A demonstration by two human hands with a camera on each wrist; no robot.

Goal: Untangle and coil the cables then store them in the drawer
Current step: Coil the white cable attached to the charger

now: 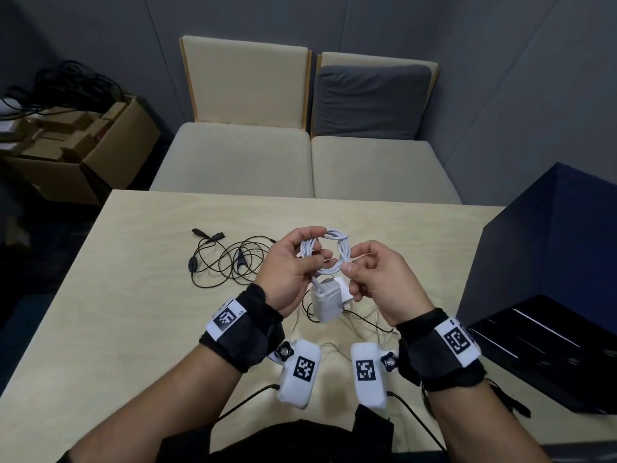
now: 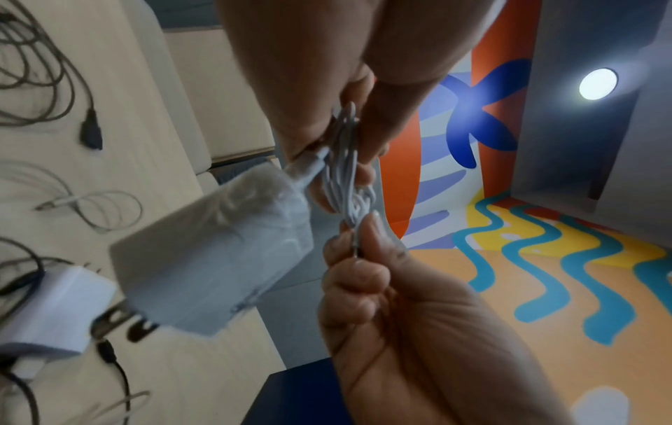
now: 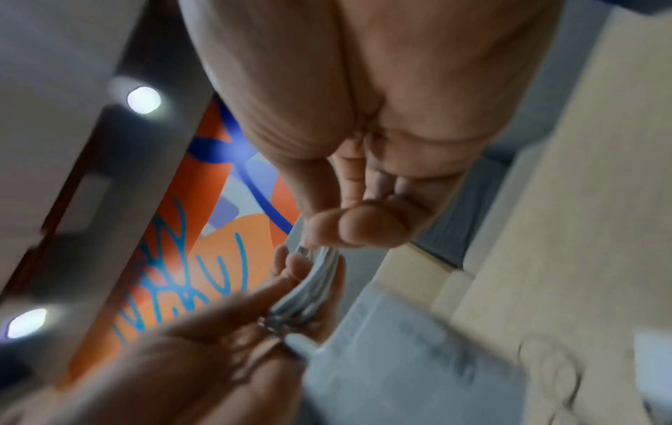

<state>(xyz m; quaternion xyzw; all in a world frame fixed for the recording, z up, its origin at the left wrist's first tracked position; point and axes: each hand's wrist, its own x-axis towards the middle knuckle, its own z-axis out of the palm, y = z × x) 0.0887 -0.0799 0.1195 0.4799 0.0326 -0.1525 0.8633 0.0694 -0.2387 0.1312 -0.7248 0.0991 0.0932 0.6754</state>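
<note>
a white cable is held above the middle of the desk, already wound into a small round coil, with its white charger block hanging from it toward 6 o'clock. the left hand is clamped on the 9 o'clock side of the coil, fingers and thumb curled round the loops, while the right hand pinches the 3 o'clock side between thumb and forefinger, apparently tucking in the free end. this cable is judged nearly coiled but not yet stored. at 10 o'clock from the hands, a thin black cable lies on the desk in loose, overlapping loops, uncoiled. beneath the hands, a second white adapter and further thin cables are seen on the desk, also loose. the dark blue drawer unit stands at 3 o'clock, with an open drawer at its foot; no cable can be seen inside it. most of the task is therefore judged left to do.
</note>
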